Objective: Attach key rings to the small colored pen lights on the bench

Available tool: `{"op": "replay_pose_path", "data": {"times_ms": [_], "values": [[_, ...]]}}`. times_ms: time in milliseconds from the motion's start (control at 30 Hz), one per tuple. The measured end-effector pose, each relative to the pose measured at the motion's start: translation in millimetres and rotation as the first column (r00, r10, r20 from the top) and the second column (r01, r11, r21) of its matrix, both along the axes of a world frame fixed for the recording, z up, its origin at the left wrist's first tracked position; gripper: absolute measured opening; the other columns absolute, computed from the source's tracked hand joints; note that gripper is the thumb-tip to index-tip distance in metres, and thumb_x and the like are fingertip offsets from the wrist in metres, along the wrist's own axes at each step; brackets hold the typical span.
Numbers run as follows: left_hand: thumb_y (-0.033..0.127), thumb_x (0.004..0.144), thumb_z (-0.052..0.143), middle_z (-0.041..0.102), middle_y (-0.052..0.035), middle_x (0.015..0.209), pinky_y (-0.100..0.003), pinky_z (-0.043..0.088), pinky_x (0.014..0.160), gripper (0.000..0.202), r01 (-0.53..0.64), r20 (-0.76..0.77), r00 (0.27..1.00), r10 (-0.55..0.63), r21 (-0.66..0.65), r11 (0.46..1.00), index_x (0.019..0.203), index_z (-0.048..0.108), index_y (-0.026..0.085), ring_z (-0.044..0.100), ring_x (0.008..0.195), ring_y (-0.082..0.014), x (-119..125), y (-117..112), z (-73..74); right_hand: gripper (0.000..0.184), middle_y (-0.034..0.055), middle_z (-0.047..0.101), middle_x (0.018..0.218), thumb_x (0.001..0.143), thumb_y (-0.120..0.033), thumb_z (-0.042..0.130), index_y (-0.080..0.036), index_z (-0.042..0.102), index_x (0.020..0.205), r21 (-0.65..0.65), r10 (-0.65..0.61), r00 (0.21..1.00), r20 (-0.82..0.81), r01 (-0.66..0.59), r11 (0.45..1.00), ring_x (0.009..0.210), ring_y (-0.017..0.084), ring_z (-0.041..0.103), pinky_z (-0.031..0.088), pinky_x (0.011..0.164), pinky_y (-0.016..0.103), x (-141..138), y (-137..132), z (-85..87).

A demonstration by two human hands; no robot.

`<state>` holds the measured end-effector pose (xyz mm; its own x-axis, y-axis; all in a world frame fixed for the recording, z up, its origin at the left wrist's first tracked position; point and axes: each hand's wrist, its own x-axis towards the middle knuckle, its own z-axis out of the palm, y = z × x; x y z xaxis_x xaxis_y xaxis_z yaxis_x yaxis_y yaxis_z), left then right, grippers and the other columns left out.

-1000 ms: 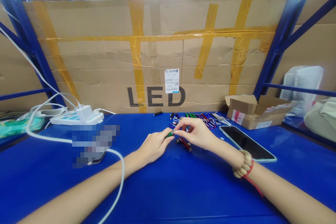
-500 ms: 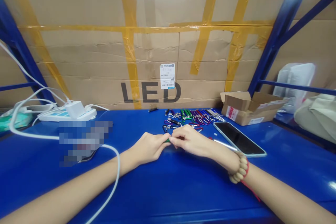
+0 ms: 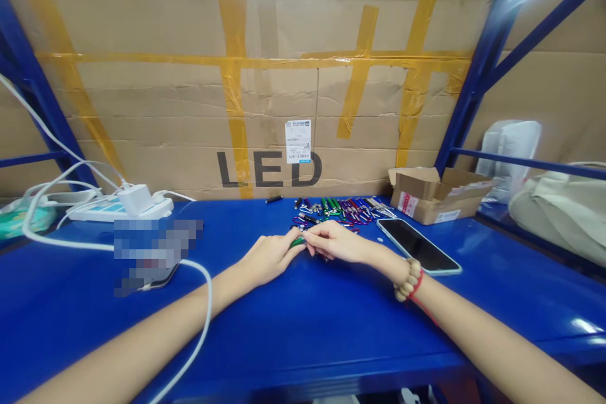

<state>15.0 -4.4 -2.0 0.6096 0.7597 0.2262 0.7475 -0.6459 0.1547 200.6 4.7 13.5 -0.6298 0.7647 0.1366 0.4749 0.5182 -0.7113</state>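
The left hand (image 3: 271,257) and right hand (image 3: 337,243) have sunk onto the worktop (image 3: 331,322), each grip still pinching the green keychain light (image 3: 298,242), so the fiddling goes on.

On the table (image 3: 307,322), the left hand (image 3: 269,255) and right hand (image 3: 336,243) meet at centre on a small rod (image 3: 298,242). A row of keyrings (image 3: 345,208) lies behind them, before the cardboard sheet (image 3: 189,107). The power strip (image 3: 118,207) sits far left, the phone (image 3: 419,246) to the right, with an open box (image 3: 433,196) behind it.
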Motion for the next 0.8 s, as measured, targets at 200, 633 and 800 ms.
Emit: {"op": "replay_pose_path", "data": {"times_ms": [200, 633, 800], "values": [[0.036, 0.093, 0.023, 0.065, -0.0029, 0.102, -0.029, 0.045, 0.071, 0.027, 0.015, 0.104, 0.995, -0.010, -0.053, 0.998, 0.106, 0.044, 0.024, 0.064, 0.089, -0.0222, 1.7, -1.5, -0.5, 0.045, 0.0001, 0.055, 0.054, 0.090, -0.044, 0.034, -0.013, 0.059, 0.069, 0.258, -0.051, 0.993, 0.105, 0.023, 0.966, 0.052, 0.010, 0.050, 0.035, 0.057, 0.021, 3.8, -3.8, 5.1], [0.045, 0.091, 0.022, 0.065, 0.0003, 0.102, -0.028, 0.046, 0.071, 0.037, -0.039, 0.186, 0.982, 0.037, 0.005, 0.999, 0.112, 0.047, 0.029, 0.063, 0.090, -0.0216, 0.0, 1.8, -3.2, 0.019, 0.0035, 0.066, 0.076, 0.076, -0.034, 0.063, -0.016, 0.067, 0.077, 0.454, -0.088, 0.970, -0.228, 0.186, 0.871, 0.066, 0.011, 0.058, 0.043, 0.058, 0.021, 4.4, 4.3, 3.8], [0.043, 0.091, 0.024, 0.064, 0.0003, 0.106, -0.027, 0.045, 0.073, 0.036, 0.005, 0.244, 0.970, -0.005, -0.002, 1.000, 0.111, 0.049, 0.027, 0.061, 0.095, -0.0207, -0.7, 1.4, -3.9, 0.020, 0.0051, 0.066, 0.073, 0.072, -0.036, 0.066, -0.016, 0.068, 0.070, 0.400, 0.008, 0.947, -0.321, 0.128, 0.907, 0.071, 0.015, 0.061, 0.048, 0.066, 0.027, 3.2, 3.5, 4.7]]}}
